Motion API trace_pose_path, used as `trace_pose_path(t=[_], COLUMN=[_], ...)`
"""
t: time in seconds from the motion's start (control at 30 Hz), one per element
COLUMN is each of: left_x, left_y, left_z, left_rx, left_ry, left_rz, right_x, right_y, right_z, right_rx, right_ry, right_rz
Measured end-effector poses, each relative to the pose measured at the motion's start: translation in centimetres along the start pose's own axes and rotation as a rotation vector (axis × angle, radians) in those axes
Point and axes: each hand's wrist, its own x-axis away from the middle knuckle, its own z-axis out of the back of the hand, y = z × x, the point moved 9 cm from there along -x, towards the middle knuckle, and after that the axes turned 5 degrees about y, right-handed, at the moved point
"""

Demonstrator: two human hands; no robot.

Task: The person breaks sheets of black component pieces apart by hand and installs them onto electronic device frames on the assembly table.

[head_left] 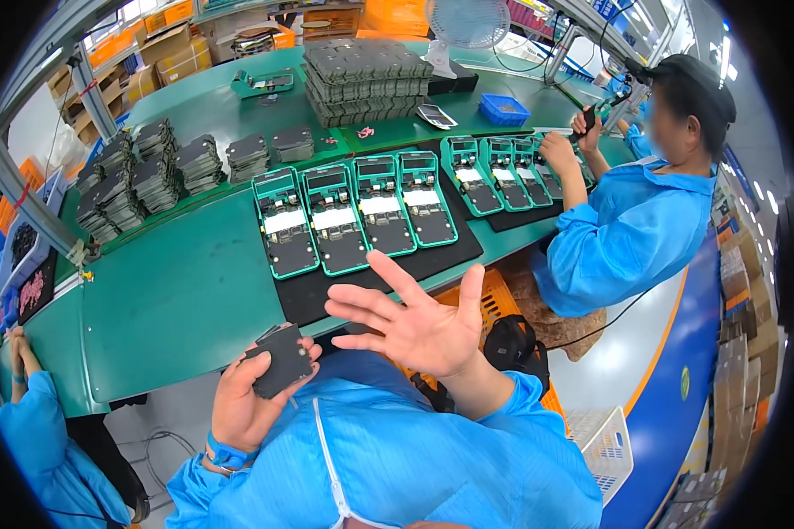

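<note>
My left hand (247,397) is closed around a few dark grey flat plates (284,366), held low in front of my body. My right hand (419,322) is empty, palm showing and fingers spread, above the front edge of the bench. Just beyond it stands a row of several green-framed device housings (381,212) on a black mat (304,300). Each has exposed parts, a white strip and a dark grey panel at its lower end. A second row of similar green housings (503,176) lies farther right, nearer a co-worker.
Stacks of dark plates (198,163) line the bench's left side, with a taller pile of dark panels (362,79) behind. A blue basket (505,109) and a fan (468,26) stand at the back. At right a co-worker (635,212) handles a tool. An orange crate (494,300) sits below.
</note>
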Motion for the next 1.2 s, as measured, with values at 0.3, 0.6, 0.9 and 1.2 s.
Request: trace_pose_path(t=[0.3,0.6,0.9,1.2], left_x=[0.6,0.6,-0.1,-1.6], left_y=[0.2,-0.1,0.1,0.0], left_z=[-0.1,-0.3,0.4,2.0], left_rx=[0.019,0.020,0.033,0.094], left_ry=[-0.013,-0.025,-0.020,-0.023], left_rz=[-0.011,0.006,-0.005,0.028], right_x=[-0.5,-0.3,-1.2,-3.2], right_y=[0.5,0.5,0.8,3.4], right_z=[-2.0,-2.1,-1.5,-1.9], right_rx=[-0.042,-0.071,-0.144,1.646], right_ry=[-0.196,-0.232,-0.203,-0.210], right_rz=[-0.013,-0.030,-0.048,0.190])
